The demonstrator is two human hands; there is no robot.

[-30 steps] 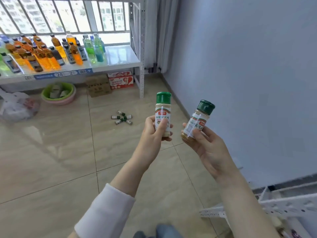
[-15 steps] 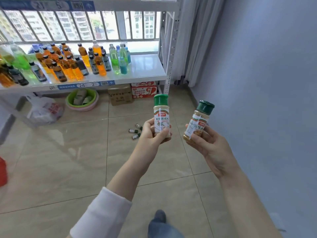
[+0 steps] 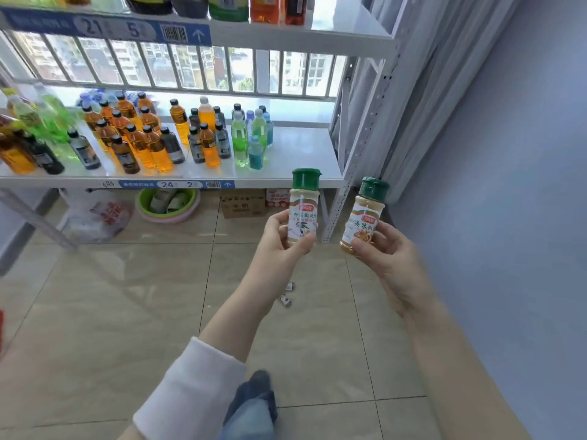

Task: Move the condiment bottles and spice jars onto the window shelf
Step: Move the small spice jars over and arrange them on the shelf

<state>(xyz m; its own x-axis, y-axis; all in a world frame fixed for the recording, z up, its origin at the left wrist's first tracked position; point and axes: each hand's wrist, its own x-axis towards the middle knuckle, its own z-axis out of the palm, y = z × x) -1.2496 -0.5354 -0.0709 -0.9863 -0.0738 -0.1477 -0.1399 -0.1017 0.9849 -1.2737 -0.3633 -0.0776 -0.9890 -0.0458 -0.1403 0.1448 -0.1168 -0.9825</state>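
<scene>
Head view: beige tiled floor (image 3: 111,312), blue-grey wall (image 3: 524,154) on the right, barred window (image 3: 178,68) behind a white metal rack. Window shelf (image 3: 298,154) holds a crowd of drink bottles (image 3: 152,138) on its left and middle; right end bare. Upper shelf (image 3: 286,33) also stocked. Under the rack: green basin (image 3: 168,203), cardboard box (image 3: 243,203), plastic bag (image 3: 101,214). Left hand (image 3: 282,236) grips a pale spice jar (image 3: 303,208), upright, green cap. Right hand (image 3: 386,252) grips a tan spice jar (image 3: 363,217), tilted slightly. Both jars in the air, in front of the shelf's right end, near each other, not touching.
</scene>
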